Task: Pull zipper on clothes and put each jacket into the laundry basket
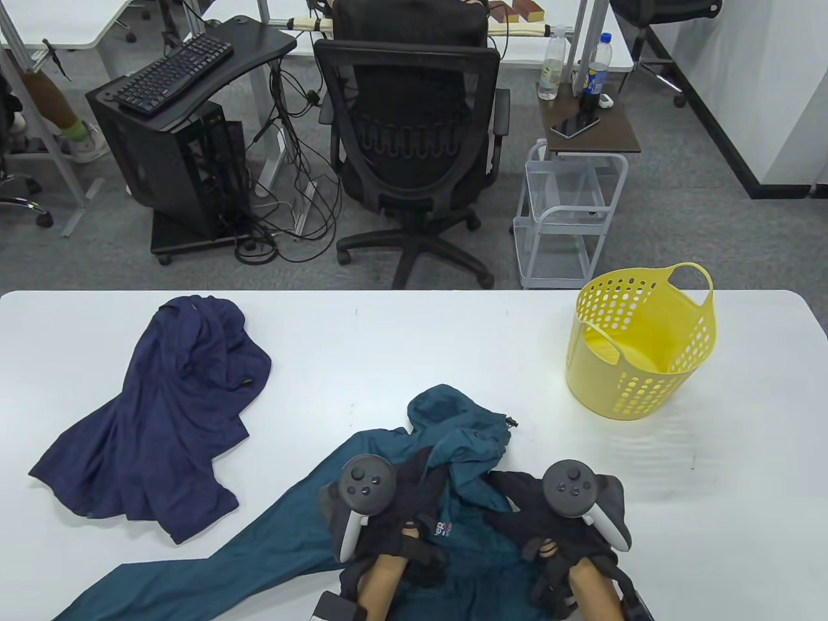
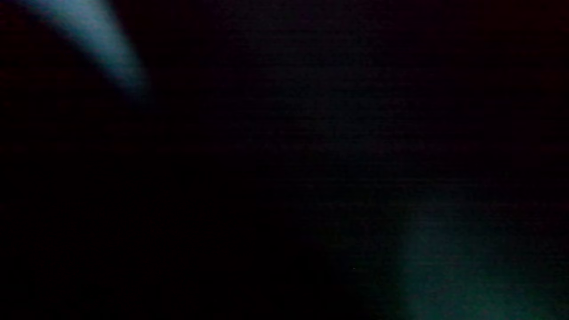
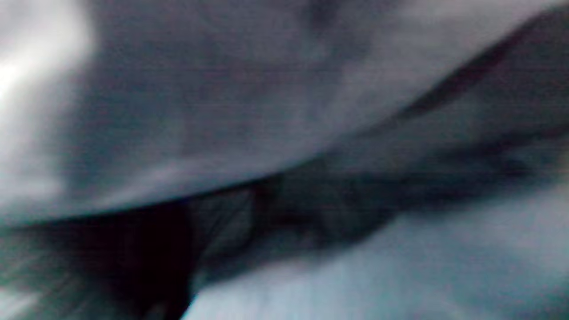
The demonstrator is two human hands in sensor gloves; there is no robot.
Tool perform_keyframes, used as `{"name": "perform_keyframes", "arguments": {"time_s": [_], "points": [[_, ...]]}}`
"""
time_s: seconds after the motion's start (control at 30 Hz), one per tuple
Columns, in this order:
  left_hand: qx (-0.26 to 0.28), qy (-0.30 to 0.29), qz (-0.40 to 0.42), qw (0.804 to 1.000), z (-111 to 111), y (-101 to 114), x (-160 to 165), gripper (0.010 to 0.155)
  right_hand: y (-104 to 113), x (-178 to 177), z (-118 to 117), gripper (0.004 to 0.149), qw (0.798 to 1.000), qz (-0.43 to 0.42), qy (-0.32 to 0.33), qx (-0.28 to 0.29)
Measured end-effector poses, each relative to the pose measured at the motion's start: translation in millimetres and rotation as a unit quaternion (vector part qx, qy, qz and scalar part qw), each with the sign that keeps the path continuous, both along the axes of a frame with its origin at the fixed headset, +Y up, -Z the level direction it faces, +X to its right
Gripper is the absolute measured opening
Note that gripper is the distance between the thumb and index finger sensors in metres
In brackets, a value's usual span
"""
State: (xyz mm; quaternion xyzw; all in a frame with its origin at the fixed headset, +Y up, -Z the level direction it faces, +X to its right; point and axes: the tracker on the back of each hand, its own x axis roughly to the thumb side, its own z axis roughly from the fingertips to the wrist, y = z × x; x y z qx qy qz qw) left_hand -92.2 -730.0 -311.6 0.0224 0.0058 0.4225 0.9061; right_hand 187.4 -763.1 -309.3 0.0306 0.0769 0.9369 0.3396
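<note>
A teal jacket (image 1: 453, 446) lies crumpled at the table's near edge, hood pointing away and one sleeve trailing to the lower left. My left hand (image 1: 424, 482) lies on its chest with the gloved fingers curled into a fold of cloth. My right hand (image 1: 514, 508) grips the cloth just right of it, fingers pointing left. A navy jacket (image 1: 162, 420) lies bunched on the left of the table. The yellow laundry basket (image 1: 640, 343) stands upright at the right. The left wrist view is almost black. The right wrist view shows only blurred cloth.
The white table (image 1: 388, 349) runs the width of the view. Beyond its far edge stand a black office chair (image 1: 414, 142), a white wire trolley (image 1: 569, 213) and a computer tower on a stand (image 1: 174, 155).
</note>
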Motion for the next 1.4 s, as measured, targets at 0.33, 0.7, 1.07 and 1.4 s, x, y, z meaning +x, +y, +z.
{"name": "perform_keyframes", "arguments": {"time_s": [0.33,0.7,1.07,1.4], "points": [[0.064,0.050,-0.079,0.994,1.2,12.1,-12.0,0.051,11.4,43.7,0.9,0.041,0.910,-0.414,-0.001,0.010],[0.100,0.061,-0.110,0.987,18.2,32.4,-2.5,0.067,10.5,51.0,3.9,0.048,0.803,-0.577,0.100,-0.110],[0.184,-0.174,-0.368,0.895,68.5,53.5,121.0,0.091,3.8,53.9,7.7,0.053,0.831,-0.535,0.044,-0.142],[0.190,-0.018,-0.391,0.900,17.5,27.1,109.1,0.049,39.2,43.1,19.1,0.096,0.985,-0.166,0.043,0.012]]}}
